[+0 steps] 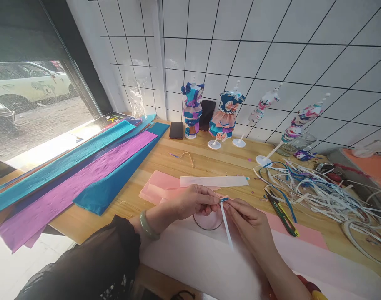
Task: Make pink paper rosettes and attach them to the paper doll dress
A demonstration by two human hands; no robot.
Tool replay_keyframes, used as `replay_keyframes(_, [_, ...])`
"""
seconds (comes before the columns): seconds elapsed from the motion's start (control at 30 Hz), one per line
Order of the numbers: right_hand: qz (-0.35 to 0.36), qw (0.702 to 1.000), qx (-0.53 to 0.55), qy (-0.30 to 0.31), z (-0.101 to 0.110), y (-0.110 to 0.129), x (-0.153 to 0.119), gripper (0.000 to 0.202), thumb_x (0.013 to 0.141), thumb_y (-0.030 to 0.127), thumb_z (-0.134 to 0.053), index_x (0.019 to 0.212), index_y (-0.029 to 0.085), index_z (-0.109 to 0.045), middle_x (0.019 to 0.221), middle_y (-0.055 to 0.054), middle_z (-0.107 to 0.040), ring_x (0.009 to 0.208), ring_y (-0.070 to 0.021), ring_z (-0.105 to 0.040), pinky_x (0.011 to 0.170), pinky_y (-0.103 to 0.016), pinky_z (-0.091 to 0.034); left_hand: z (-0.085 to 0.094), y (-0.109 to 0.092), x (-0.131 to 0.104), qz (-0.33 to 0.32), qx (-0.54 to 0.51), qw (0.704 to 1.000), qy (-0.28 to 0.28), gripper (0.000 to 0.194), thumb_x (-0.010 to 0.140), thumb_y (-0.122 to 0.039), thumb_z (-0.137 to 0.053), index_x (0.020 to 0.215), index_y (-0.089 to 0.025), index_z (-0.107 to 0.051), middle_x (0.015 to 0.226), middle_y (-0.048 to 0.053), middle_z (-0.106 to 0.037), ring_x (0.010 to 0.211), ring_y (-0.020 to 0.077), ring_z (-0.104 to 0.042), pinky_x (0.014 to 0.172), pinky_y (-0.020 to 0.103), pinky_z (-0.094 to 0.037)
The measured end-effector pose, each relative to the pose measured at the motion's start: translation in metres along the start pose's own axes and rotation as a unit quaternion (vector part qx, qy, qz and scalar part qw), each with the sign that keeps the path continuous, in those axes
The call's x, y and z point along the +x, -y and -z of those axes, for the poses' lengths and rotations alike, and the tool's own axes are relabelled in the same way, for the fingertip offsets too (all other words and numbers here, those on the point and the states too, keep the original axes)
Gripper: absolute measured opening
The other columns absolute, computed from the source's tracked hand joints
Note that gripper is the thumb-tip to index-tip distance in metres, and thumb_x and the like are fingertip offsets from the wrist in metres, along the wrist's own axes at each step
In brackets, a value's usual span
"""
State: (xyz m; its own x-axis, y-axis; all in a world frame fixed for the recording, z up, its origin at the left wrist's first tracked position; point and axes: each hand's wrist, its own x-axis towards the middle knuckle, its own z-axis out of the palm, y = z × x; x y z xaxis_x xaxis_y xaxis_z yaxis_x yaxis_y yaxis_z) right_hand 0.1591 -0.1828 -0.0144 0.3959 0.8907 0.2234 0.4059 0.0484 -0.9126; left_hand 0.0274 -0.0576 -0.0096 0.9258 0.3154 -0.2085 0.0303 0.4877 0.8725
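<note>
My left hand [196, 202] pinches one end of a small folded blue and white strip [224, 199]. From the other side the fingertips of my right hand [247, 221] close on the same piece. A narrow white tail of it [227, 227] hangs down between my hands. Just below my left fingers shows a thin dark ring outline [208, 229]; whether it is a separate object I cannot tell. Beneath my hands lies a wide pale pink sheet [190, 254]. A white paper strip [214, 181] and pink paper pieces [162, 185] lie just beyond my fingers.
To the right rest a green and black utility knife [281, 212] and a tangled heap of white strips [318, 196]. Several small dressed mannequins, one in blue and peach [224, 114], stand along the tiled wall. Long blue and purple crepe sheets [81, 183] cover the left side; a phone [176, 130] lies behind.
</note>
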Motion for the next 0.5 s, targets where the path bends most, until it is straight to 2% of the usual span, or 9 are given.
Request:
replay_keyframes(0.23, [-0.005, 1.0, -0.022, 0.003, 0.0, 0.003, -0.001, 0.017, 0.078, 0.029, -0.058, 0.08, 0.025, -0.075, 0.079, -0.006, -0.068, 0.076, -0.0206, -0.061, 0.063, -0.031, -0.05, 0.005, -0.003, -0.002, 0.088, -0.025, 0.996, 0.02, 0.022, 0.065, -0.03, -0.072, 0.068, -0.01, -0.064, 0.059, 0.001, -0.06, 0.046, 0.0039, -0.049, 0.049, 0.019, -0.035])
replay_keyframes(0.5, [-0.005, 0.999, -0.029, 0.014, -0.001, 0.011, -0.002, 0.015, 0.077, 0.031, -0.06, 0.073, 0.024, -0.073, 0.073, -0.005, -0.066, 0.07, -0.0198, -0.059, 0.059, -0.03, -0.049, 0.008, -0.008, -0.001, 0.138, -0.026, 0.989, 0.044, 0.018, 0.067, -0.027, -0.071, 0.064, -0.011, -0.063, 0.057, 0.0, -0.06, 0.044, 0.0039, -0.049, 0.046, 0.017, -0.036])
